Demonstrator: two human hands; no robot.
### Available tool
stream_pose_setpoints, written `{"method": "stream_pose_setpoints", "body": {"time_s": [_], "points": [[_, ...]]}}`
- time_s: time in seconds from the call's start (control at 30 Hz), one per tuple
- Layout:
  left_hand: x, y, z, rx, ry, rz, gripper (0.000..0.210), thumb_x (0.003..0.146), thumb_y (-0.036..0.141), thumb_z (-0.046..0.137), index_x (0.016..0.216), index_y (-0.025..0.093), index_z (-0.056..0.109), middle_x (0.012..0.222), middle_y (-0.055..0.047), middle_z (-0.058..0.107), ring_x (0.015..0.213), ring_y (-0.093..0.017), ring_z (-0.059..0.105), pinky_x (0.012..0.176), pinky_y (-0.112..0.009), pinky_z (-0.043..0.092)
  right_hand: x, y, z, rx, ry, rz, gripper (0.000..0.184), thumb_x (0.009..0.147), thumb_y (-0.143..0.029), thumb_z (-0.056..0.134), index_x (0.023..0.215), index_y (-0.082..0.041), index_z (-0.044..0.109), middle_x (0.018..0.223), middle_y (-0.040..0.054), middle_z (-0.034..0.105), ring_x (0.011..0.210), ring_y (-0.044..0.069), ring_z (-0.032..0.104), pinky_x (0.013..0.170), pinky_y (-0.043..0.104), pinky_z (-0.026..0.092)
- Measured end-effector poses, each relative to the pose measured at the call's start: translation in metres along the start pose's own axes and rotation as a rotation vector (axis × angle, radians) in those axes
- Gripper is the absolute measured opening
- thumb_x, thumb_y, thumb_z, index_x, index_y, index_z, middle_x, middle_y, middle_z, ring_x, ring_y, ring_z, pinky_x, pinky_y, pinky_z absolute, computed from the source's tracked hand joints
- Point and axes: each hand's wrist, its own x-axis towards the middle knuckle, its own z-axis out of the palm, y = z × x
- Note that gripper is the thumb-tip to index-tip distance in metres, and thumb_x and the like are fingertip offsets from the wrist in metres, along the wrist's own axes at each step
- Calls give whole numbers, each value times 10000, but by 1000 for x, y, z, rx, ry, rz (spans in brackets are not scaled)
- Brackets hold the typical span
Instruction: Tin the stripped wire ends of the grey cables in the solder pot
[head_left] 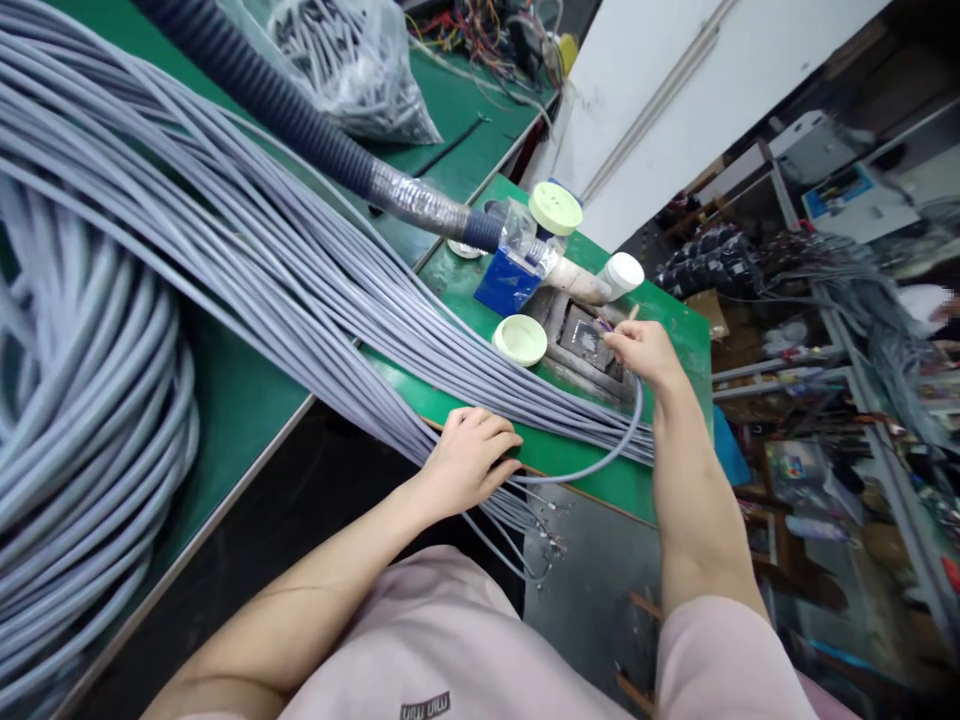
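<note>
the end of a single grey, round-sheathed cable (606, 461) is pinched between the thumb and fingers of the right hand (643, 352); thin coloured wires (604, 326) are seen at its fingertips. a dark, square metal pot with a shiny grey patch (585, 338) is placed just left of the right hand; whether it is touched by the wires cannot be told. below the right hand the cable is bent in a curve toward the fingertips of the left hand (474, 455). the left hand is laid, fingers bent, over a thick bundle of grey cables (300, 270); whether these are gripped cannot be told. ahead of the left hand, on the green desk (679, 330), an open, pale-green round tub (520, 340) is set beside the pot. beyond the tub, a blue box (508, 280) is joined by a black corrugated hose (262, 100). a white cylindrical container (622, 275) is seen beyond the right hand.
</note>
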Motion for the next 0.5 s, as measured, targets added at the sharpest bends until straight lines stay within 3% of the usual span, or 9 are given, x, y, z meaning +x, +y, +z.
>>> {"method": "stream_pose_setpoints", "body": {"time_s": [0.17, 0.5], "points": [[0, 0, 0, 9, -15, 1, 242, 927, 370, 506, 1061, 202, 617, 1068, -59, 664, 977, -207, 519, 862, -396, 302, 10, 25, 16, -5, -5, 87, 235, 679, -322, 524, 496, -176, 509, 431, -8, 487, 477, 115, 442, 512, 249, 315], [-1, -1, 0, 6, -18, 4, 239, 923, 366, 513, 1072, 211, 617, 1075, -55, 661, 978, -205, 522, 867, -394, 303, 15, 36, 24, -52, -26, 94, 288, 684, -368, 549, 468, -179, 519, 422, -3, 476, 491, 128, 446, 498, 258, 307]]}}
